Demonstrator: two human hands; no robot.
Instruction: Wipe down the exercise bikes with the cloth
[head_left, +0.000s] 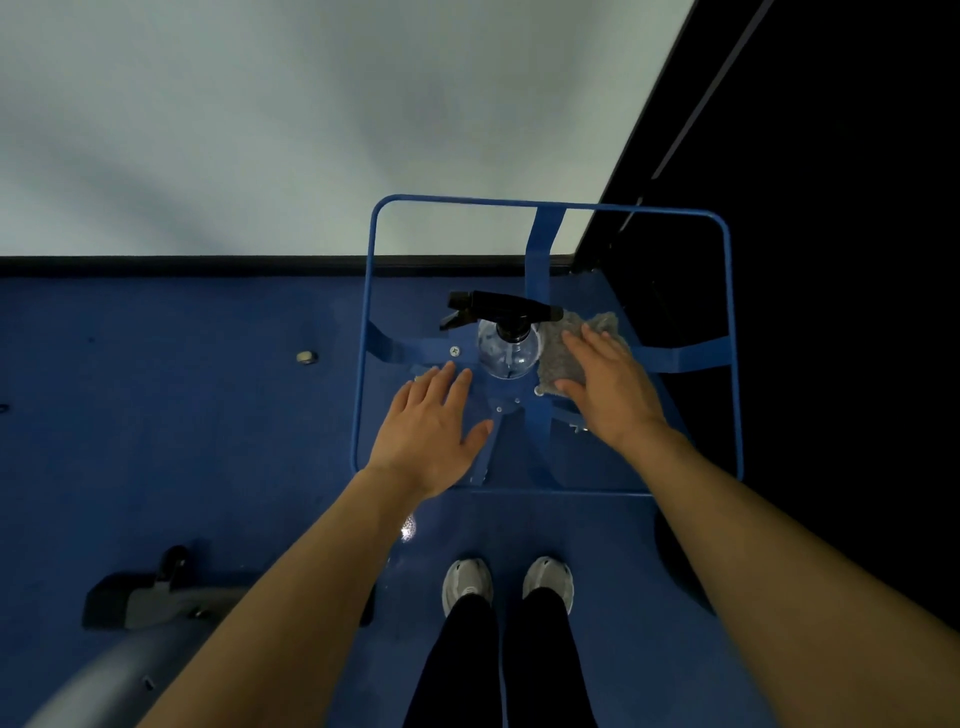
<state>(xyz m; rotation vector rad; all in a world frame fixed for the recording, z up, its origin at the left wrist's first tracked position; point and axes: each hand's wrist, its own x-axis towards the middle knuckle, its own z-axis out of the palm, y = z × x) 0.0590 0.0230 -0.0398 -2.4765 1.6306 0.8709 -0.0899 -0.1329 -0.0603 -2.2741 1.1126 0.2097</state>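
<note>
Mid-frame, a spray bottle (508, 349) stands on the surface (623, 208), cloth (553, 349) just right of it; bike base (132, 597) lower left.

Clear-topped surface (457, 199), blue tube rim, set on blue floor (208, 415). Near middle: spray bottle (508, 349), clear body, black trigger head, upright. Just right of bottle: grey cloth (551, 353), spread flat. Blue struts beneath bottle, seen through top.
</note>
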